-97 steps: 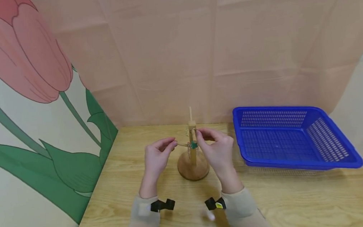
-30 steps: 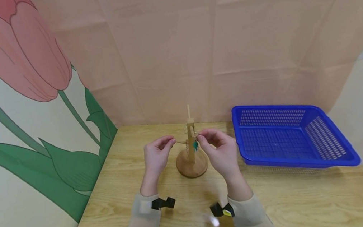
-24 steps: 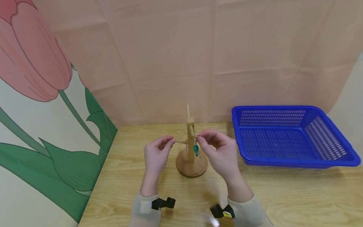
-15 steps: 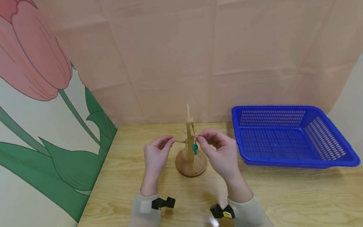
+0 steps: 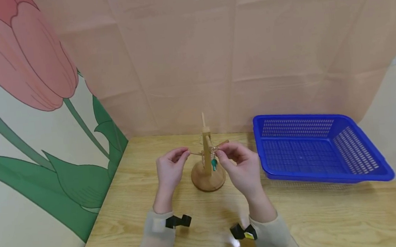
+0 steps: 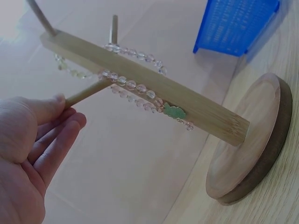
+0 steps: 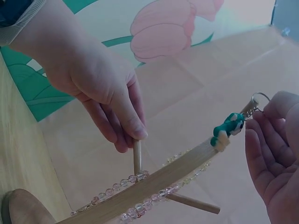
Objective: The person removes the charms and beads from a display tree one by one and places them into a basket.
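A wooden stand with pegs (image 5: 207, 158) rises from a round base (image 5: 208, 179). My left hand (image 5: 171, 169) pinches the tip of one peg (image 6: 88, 92) between thumb and fingers. Beaded bracelets (image 6: 133, 85) hang about the post, one bearing a green charm (image 6: 174, 111). With my right hand (image 5: 239, 163) I pinch the metal ring (image 7: 260, 94) of a keychain, whose green figure (image 7: 228, 129) dangles below in the head view. That ring is at the end of another peg; whether it goes around it or sits beside it, I cannot tell.
To the right on the wood-grain table (image 5: 319, 218) stands a blue plastic basket (image 5: 329, 174). A pink cloth backdrop (image 5: 178, 62) hangs behind the stand, and a tulip-printed panel (image 5: 62, 151) borders the left side.
The green figure has dropped from against the post to hang below my right fingers. My right hand has shifted slightly right and down. A peg now shows behind it; my left hand has barely moved.
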A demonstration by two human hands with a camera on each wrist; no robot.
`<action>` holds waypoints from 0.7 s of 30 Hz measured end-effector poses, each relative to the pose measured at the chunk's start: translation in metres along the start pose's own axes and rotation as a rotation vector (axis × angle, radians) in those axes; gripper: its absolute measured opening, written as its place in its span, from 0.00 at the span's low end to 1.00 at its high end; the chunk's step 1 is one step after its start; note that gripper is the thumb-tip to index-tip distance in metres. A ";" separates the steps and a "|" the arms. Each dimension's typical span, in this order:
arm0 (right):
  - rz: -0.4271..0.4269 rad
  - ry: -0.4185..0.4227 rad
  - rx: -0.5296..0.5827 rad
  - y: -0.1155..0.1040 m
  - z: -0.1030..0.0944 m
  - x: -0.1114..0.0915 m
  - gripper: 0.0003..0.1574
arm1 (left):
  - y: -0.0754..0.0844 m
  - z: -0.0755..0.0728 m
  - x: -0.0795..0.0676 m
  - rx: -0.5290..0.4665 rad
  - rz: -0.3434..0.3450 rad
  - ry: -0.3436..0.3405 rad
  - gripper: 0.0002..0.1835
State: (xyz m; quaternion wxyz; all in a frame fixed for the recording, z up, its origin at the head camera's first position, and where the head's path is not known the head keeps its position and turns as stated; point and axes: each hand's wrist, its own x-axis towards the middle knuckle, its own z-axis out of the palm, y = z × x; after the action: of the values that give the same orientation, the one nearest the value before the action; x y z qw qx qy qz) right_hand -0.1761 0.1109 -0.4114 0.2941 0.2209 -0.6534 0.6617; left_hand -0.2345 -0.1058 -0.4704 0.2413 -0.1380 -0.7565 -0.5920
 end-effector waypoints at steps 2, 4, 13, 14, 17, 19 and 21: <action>0.001 0.003 -0.004 0.000 -0.001 -0.001 0.06 | -0.001 0.000 0.000 -0.001 -0.003 0.005 0.06; 0.006 0.015 -0.013 -0.001 -0.003 -0.001 0.06 | -0.001 0.001 0.000 -0.006 -0.006 0.008 0.05; 0.071 0.071 -0.043 0.000 -0.015 0.000 0.04 | -0.003 0.000 -0.001 -0.002 -0.019 0.014 0.06; 0.080 0.073 -0.046 0.001 -0.017 0.000 0.04 | -0.003 0.000 -0.001 -0.002 -0.019 0.012 0.06; 0.108 0.086 -0.058 0.005 -0.023 0.002 0.04 | -0.002 -0.002 -0.001 -0.005 -0.015 -0.001 0.07; 0.130 0.101 -0.071 0.008 -0.029 0.003 0.03 | -0.002 -0.002 0.000 -0.010 -0.014 -0.009 0.07; 0.154 0.114 -0.089 0.012 -0.035 0.003 0.03 | -0.003 -0.002 0.000 -0.015 -0.017 -0.017 0.06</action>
State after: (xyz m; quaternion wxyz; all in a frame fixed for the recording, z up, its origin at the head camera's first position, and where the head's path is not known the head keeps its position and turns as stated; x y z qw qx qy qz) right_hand -0.1830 0.1466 -0.4196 0.2887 0.1185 -0.6795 0.6640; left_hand -0.2351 -0.1083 -0.4725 0.2286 -0.1384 -0.7553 -0.5984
